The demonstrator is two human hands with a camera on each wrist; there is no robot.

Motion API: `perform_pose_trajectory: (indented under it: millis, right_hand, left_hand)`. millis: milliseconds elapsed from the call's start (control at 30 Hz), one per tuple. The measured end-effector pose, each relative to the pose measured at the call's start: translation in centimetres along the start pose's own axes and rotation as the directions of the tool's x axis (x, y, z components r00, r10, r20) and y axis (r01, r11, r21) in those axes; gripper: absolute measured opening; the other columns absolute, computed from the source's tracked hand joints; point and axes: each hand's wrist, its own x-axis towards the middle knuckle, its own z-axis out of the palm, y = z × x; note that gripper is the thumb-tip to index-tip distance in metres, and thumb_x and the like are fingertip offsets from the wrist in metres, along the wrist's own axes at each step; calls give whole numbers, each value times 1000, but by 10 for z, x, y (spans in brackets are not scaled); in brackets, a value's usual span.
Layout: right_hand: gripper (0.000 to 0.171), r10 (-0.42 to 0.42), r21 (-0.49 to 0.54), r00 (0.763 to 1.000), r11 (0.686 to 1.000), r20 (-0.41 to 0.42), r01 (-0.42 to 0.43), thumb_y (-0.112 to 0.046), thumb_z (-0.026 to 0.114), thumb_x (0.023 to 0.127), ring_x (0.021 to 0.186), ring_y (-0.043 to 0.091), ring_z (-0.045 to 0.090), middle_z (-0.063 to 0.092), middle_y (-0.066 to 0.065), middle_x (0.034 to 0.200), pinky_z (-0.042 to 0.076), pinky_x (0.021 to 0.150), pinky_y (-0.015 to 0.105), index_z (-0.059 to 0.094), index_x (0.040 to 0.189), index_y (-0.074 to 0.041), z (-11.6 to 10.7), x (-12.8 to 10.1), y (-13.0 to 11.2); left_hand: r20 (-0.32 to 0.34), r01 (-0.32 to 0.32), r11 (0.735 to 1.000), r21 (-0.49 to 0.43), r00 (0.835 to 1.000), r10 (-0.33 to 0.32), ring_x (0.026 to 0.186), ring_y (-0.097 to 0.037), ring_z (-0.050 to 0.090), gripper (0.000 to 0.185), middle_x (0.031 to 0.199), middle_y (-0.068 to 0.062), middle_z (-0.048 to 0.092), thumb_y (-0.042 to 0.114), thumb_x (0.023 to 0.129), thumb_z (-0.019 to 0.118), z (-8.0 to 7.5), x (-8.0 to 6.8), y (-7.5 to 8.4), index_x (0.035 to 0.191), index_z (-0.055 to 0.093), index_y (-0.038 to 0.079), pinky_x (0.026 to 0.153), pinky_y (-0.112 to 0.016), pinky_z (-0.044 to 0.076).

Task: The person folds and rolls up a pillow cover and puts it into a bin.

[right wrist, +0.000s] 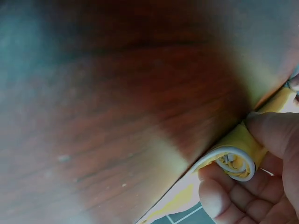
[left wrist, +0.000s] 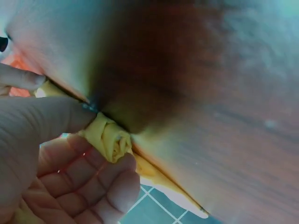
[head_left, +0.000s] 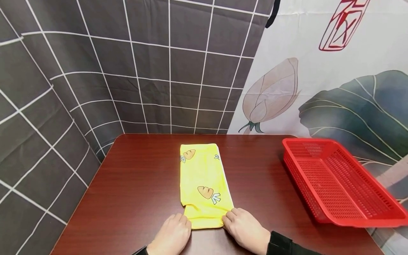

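A yellow carrot-print cloth [head_left: 198,173], folded into a long strip, lies on the brown table [head_left: 143,177]. Its near end is rolled up, and the spiral of layers shows in both wrist views, with a white edge at the right end. My left hand [head_left: 173,232] pinches the left end of the roll [left wrist: 110,137] between thumb and fingers. At the other end, my right hand [head_left: 246,229] holds the roll [right wrist: 236,161] the same way, thumb on the near side and fingers curled behind. The far part of the cloth lies flat.
A red plastic basket [head_left: 342,222] with perforated sides stands at the table's right edge. Behind the table hang a dark grey curtain [head_left: 153,60] with white grid lines and a white sheet [head_left: 306,32] with plant prints.
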Motion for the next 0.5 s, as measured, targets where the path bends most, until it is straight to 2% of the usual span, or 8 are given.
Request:
perform_pose_trajectory:
  millis: [167,333,433,500]
  right_hand:
    - [20,38,70,998,997,55,-42,-24,84,89,69,10,49,57,-7,75,41,63,22,65,88,-18,-3,0,1]
    - [15,50,159,998,986,40,-56,-23,83,91,74,7,54,62,-8,83,47,67,21,70,94,-18,-3,-2,4]
    - [13,74,232,997,970,31,-79,-21,84,90,76,4,53,62,-8,88,48,68,18,72,97,-18,-3,-5,5]
    - [12,92,272,995,957,34,-97,-21,83,91,76,2,52,61,-9,89,47,67,15,73,97,-19,-3,-6,6]
  left_hand:
    - [13,-4,999,-43,1000,4,74,-16,52,11,77,3,55,17,84,73,0,-2,1,80,63,14,68,-28,45]
    - [111,15,990,-139,994,0,72,-15,53,12,75,3,56,14,81,72,-6,-4,4,77,61,15,66,-28,46]
    - [224,77,962,-263,974,-16,70,-13,55,15,72,4,58,14,83,74,-11,-2,3,75,62,17,61,-27,44]
    - [308,138,924,-356,951,-24,68,-10,55,18,71,6,59,14,85,76,-15,1,0,74,62,18,60,-26,44]
